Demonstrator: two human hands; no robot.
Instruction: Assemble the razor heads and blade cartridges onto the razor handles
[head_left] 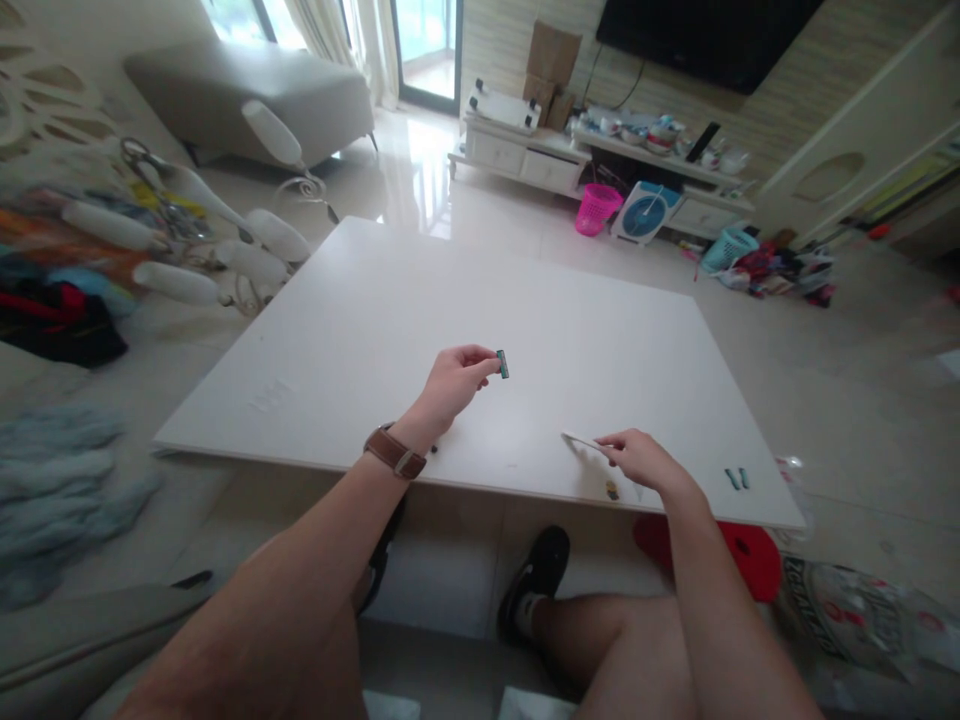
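Note:
Pinched between thumb and fingers of my left hand point(459, 378) is a small green and black razor head point(503, 364), raised over the white table point(600, 330). Below and right of it, my right hand point(641, 458) grips a slim white razor handle point(583, 442) by one end, its free end pointing left. The two parts are apart. At the table's right end lie two teal and dark pieces point(737, 478). Several thin white pieces point(268, 397) rest at the left end. A small brown and yellow item point(613, 490) sits at the near edge, under my right hand.
A lamp with white shades point(274, 235) stands against the table's left side. Beneath the near right corner is a red stool-like object point(750, 560), beside a clear printed bag point(855, 610). Across the floor are a pink basket point(598, 210) and a blue-and-white fan point(645, 212).

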